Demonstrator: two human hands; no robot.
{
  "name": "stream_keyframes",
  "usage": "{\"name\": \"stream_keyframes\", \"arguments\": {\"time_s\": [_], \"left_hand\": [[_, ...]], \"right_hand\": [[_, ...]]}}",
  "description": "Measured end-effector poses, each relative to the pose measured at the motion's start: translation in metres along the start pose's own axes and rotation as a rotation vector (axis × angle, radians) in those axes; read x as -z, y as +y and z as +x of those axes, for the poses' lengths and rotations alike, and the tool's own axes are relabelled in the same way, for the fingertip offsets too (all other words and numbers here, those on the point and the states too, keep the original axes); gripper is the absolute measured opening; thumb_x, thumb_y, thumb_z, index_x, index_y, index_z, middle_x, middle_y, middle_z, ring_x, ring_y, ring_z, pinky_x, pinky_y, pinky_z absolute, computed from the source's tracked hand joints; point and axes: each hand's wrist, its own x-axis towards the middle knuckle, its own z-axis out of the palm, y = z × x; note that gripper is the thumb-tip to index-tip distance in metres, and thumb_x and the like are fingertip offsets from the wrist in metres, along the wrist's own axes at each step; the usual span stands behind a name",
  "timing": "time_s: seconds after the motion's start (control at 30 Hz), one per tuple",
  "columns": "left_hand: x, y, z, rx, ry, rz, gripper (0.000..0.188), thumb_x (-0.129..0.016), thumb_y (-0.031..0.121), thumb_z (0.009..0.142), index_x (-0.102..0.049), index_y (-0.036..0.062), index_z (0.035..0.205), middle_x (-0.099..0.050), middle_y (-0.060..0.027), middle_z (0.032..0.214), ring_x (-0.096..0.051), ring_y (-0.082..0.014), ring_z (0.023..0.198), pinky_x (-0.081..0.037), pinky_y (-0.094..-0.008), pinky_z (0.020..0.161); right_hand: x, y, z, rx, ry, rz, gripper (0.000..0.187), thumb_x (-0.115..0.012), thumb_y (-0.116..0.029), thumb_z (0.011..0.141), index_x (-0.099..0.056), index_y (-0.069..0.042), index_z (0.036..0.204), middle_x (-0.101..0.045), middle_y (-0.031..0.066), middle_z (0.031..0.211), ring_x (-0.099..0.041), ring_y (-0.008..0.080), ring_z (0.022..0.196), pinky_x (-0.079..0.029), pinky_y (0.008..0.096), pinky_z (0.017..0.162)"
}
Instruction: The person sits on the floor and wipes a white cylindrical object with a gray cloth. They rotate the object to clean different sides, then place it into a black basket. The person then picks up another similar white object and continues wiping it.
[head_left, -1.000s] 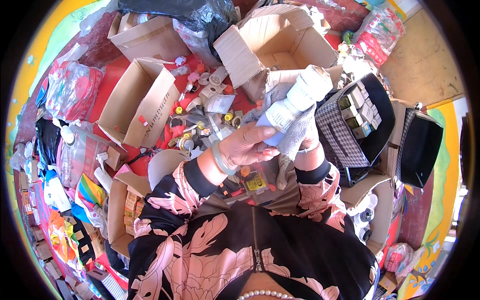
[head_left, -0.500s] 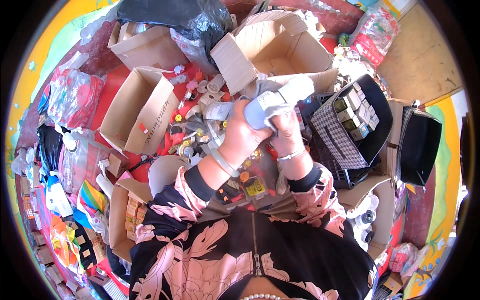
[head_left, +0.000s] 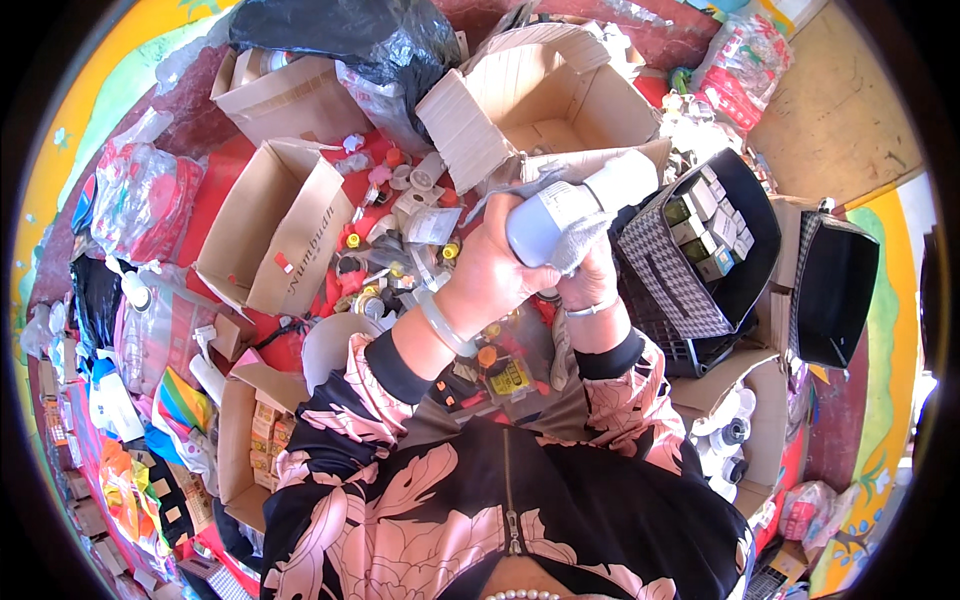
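Raised in front of me is a pale bluish-white bottle (head_left: 540, 228) with a wide white top, tilted toward the upper right. My left hand (head_left: 490, 262) is closed around its lower part. With my right hand (head_left: 592, 278) I press a grey cloth (head_left: 580, 243) against the bottle's side. Some of that cloth also shows above the bottle, by my left fingers. My right fingertips are partly hidden behind the cloth. Below my wrists lies a clear plastic bag (head_left: 520, 345) with small items, a yellow-labelled piece (head_left: 510, 379) among them.
Beyond my hands stand a large open carton (head_left: 545, 135) and, leftward, a narrower carton (head_left: 265, 225). Small caps and bottles lie heaped on the red floor covering. At right, a houndstooth bin (head_left: 680, 275) holds small boxes. A carton of white bottles (head_left: 765, 420) sits near my right elbow.
Both hands and the bottle have moved slightly to the right. The cloth now lies farther along the bottle's near side, and more of the bottle's rounded lower part shows.
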Motion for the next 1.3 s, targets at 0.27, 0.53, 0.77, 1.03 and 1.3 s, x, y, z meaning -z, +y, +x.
{"name": "stream_keyframes", "arguments": {"time_s": [0.27, 0.53, 0.77, 1.03, 1.3], "left_hand": [[0.009, 0.022, 0.001, 0.558, -0.324, -0.81, 0.054, -0.074, 0.019, 0.072, -0.045, 0.0016, 0.114, -0.06, -0.0097, 0.078, -0.057, -0.0128, 0.054, -0.046, -0.022, 0.048], [-0.008, 0.003, -0.026, 0.6, -0.764, -1.524, 0.06, -0.054, 0.055, 0.083, -0.051, -0.0011, 0.104, -0.059, -0.0107, 0.069, -0.044, -0.0081, 0.036, -0.036, -0.0162, 0.031], [-0.012, 0.008, -0.027, 0.733, -0.408, -1.306, 0.049, -0.059, 0.046, 0.084, -0.053, 0.0017, 0.104, -0.059, -0.0082, 0.07, -0.051, -0.0084, 0.047, -0.04, -0.0166, 0.038], [0.0, -0.012, -0.008, 0.386, -0.025, -0.24, 0.048, -0.074, 0.03, 0.07, -0.05, -0.0004, 0.099, -0.062, -0.0084, 0.074, -0.062, -0.0149, 0.06, -0.05, -0.0261, 0.052], [-0.001, -0.006, -0.013, 0.477, -0.082, -0.356, 0.048, -0.075, 0.03, 0.071, -0.052, -0.002, 0.098, -0.061, -0.0074, 0.071, -0.059, -0.013, 0.054, -0.047, -0.0262, 0.046]], "right_hand": [[-0.002, -0.009, 0.006, 0.121, -0.185, -0.144, 0.086, -0.085, -0.018, 0.052, -0.042, -0.003, 0.125, -0.055, 0.0099, 0.114, -0.055, 0.021, 0.104, -0.044, 0.0361, 0.092], [-0.017, -0.027, -0.006, -0.132, -0.301, -0.131, 0.056, -0.058, -0.041, 0.079, -0.044, -0.002, 0.117, -0.054, 0.0213, 0.111, -0.052, 0.0322, 0.105, -0.041, 0.0444, 0.094], [0.013, -0.008, 0.007, -0.152, -0.31, 0.099, 0.085, -0.086, -0.035, 0.052, -0.045, 0.002, 0.117, -0.058, 0.0136, 0.107, -0.059, 0.0236, 0.095, -0.049, 0.0358, 0.084], [-0.011, -0.009, 0.004, -0.116, 0.047, -0.148, 0.056, -0.073, -0.017, 0.068, -0.05, -0.001, 0.116, -0.06, 0.0063, 0.102, -0.058, 0.0179, 0.095, -0.047, 0.0325, 0.085], [-0.006, -0.006, -0.007, 0.064, 0.2, -0.465, 0.044, -0.067, -0.036, 0.08, -0.06, 0.0, 0.102, -0.063, 0.0058, 0.089, -0.057, 0.0117, 0.079, -0.047, 0.0284, 0.072]]}}
